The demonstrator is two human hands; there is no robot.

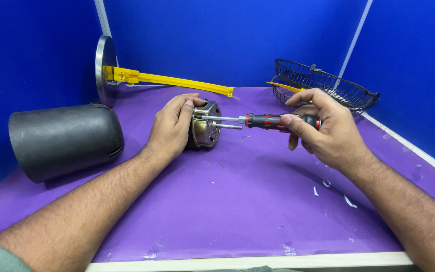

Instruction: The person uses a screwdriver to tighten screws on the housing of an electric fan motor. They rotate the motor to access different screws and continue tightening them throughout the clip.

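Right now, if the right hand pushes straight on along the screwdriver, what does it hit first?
The right hand drives the screwdriver leftward; its tip already looks to be at the metal motor that the left hand steadies. Depth is unclear, so actual contact is uncertain.

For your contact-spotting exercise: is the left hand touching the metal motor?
Touching. The head view shows the left hand wrapped over the metal motor, fingers pressed on its casing.

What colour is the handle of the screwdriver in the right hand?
The screwdriver handle is red with black parts, seen best in the head view.
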